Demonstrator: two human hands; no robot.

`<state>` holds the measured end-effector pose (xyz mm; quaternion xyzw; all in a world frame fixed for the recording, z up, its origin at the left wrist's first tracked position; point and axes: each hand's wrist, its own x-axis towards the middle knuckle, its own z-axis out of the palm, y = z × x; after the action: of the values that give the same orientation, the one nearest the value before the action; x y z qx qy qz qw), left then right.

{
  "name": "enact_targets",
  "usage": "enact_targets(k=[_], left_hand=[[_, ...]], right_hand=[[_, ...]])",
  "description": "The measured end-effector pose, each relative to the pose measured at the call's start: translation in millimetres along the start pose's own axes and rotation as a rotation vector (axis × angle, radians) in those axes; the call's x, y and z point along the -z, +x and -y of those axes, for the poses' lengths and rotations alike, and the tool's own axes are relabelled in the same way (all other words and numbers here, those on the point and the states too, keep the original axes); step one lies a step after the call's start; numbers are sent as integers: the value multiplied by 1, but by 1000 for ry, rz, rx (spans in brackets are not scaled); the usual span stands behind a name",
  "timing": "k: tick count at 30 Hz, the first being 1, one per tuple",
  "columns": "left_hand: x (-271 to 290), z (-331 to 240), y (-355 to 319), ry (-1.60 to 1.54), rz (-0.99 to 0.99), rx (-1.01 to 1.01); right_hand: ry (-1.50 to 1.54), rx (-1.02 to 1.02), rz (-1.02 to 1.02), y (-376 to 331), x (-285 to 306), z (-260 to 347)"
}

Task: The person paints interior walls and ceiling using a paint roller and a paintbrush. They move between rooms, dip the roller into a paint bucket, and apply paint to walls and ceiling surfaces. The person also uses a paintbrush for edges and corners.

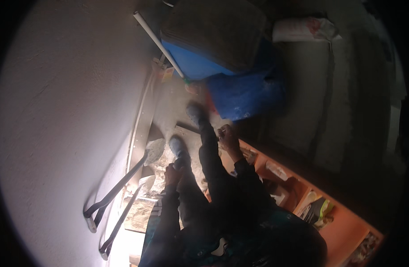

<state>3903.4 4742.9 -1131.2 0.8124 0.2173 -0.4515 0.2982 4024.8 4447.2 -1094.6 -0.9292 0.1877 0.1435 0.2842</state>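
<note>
Two shovels (124, 179) are leaned against the wall (57, 115). Near their blades (156, 149), the left hand (172, 175) is half-curled; its grip cannot be determined. The right hand (230, 139), partly curled, grip likewise undetermined, is held near the far left corner of the orange shelf (347, 225).

Floor (173, 107): 2 shovels (156, 150), blades down, left of the left hand (172, 175); 2 grey shoes (177, 145) beyond it; large blue object (249, 95) beyond the right hand (229, 139). Dim grey surface (298, 73) farther out: white sack (298, 30). Orange compartmented shelf (340, 227), right of the right hand: mixed items.
</note>
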Motion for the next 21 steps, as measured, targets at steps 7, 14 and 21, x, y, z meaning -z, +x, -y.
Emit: enact_targets(k=[7,14,21], left_hand=[[-62,-83,37,3,-89,444],[-77,-83,73,140,-141,518],[-90,-88,83,177,-85,511]], right_hand=[[-318,505,-280,214,-171,-68],[-409,532,-258,349,-279,-112],[-591,494,-137,361,-307,-124]])
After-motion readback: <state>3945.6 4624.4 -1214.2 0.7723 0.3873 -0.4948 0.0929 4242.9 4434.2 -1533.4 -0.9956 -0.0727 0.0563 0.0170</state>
